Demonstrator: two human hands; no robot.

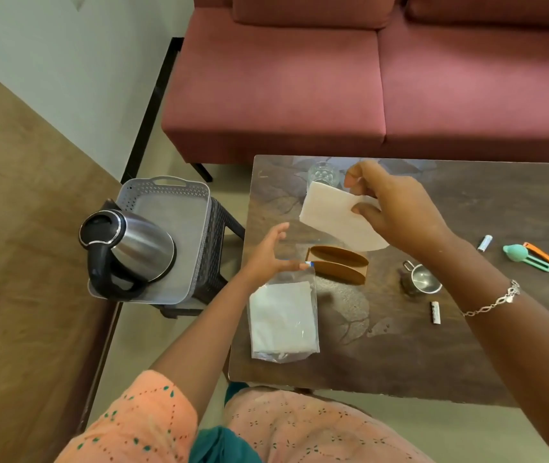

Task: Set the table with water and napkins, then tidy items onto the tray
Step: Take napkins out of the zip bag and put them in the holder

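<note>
The right grip pinches a napkin mid-frame, just up-frame of the holder, whose slot runs left-right. The left grip, spread, hovers by the pouch.
</note>
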